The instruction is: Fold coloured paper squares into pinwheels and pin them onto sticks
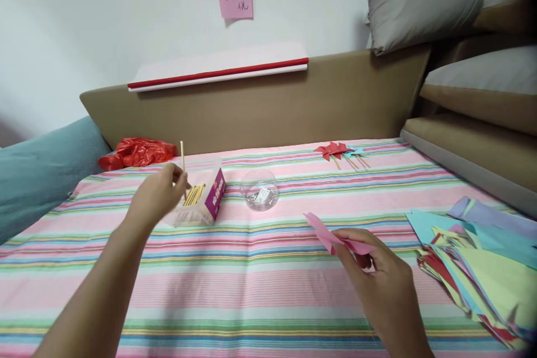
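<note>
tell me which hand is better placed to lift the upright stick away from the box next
Likely the left hand: it grips the upright stick at the box, while the right hand is farther off and holds pink paper.

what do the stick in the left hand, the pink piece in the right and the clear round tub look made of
Stick: probably wood or bamboo, matte, pale tan.
Pink piece: likely paper, matte, thin and folded.
Round tub: clear, glossy, its contents showing through; plastic or glass.
</note>
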Available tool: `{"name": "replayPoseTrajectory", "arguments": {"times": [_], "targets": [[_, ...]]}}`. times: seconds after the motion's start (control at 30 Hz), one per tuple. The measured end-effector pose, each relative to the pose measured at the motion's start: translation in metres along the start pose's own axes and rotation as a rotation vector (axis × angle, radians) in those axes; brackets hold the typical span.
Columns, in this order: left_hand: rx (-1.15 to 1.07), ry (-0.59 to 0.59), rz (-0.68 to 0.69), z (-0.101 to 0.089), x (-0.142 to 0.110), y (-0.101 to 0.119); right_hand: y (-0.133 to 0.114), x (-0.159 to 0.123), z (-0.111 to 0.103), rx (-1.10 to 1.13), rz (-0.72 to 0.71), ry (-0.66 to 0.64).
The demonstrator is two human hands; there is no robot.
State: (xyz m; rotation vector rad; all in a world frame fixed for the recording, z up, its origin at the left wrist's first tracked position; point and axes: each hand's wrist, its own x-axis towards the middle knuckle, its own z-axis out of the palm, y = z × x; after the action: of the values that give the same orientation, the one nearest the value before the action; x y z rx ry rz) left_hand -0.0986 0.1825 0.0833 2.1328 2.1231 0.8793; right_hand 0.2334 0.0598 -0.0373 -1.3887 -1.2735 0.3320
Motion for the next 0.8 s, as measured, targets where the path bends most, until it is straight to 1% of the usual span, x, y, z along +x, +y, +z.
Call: {"name": "replayPoseTrajectory", "arguments": {"times": [0.07,0.1,0.17,0.2,0.27,0.33,0.4,0.53,0.67,0.8], "targets": [[-0.122,-0.093,0.039,0.003,-0.049,0.02,-0.004,-0.002,-0.002,0.077,0.111,-0.021],[-0.19,-0.146,0.072,0.01,-0.074,0.03,-0.007,-0.003,-0.004,0.143,0.172,-0.031],[-0.456,-0.247,0.083,0.03,-0.117,0.049,-0.015,-0.006,-0.007,0.328,0.264,-0.066],[-0.543,-0.289,0.061,0.042,-0.134,0.058,-0.018,-0.008,-0.009,0.432,0.284,-0.097],[-0.673,-0.35,0.033,0.062,-0.155,0.07,-0.024,-0.01,-0.013,0.621,0.271,-0.194],[-0.773,-0.39,0.042,0.076,-0.164,0.078,-0.028,-0.012,-0.016,0.747,0.222,-0.318],[-0.858,-0.413,0.068,0.083,-0.166,0.082,-0.029,-0.012,-0.018,0.805,0.168,-0.422],[-0.948,-0.432,0.141,0.088,-0.171,0.081,-0.029,-0.012,-0.019,0.786,0.082,-0.556],[-0.993,-0.433,0.186,0.091,-0.177,0.077,-0.033,-0.013,-0.019,0.746,0.019,-0.613],[-0.983,-0.36,0.207,0.092,-0.181,0.076,-0.038,-0.014,-0.019,0.706,-0.001,-0.605]]}}
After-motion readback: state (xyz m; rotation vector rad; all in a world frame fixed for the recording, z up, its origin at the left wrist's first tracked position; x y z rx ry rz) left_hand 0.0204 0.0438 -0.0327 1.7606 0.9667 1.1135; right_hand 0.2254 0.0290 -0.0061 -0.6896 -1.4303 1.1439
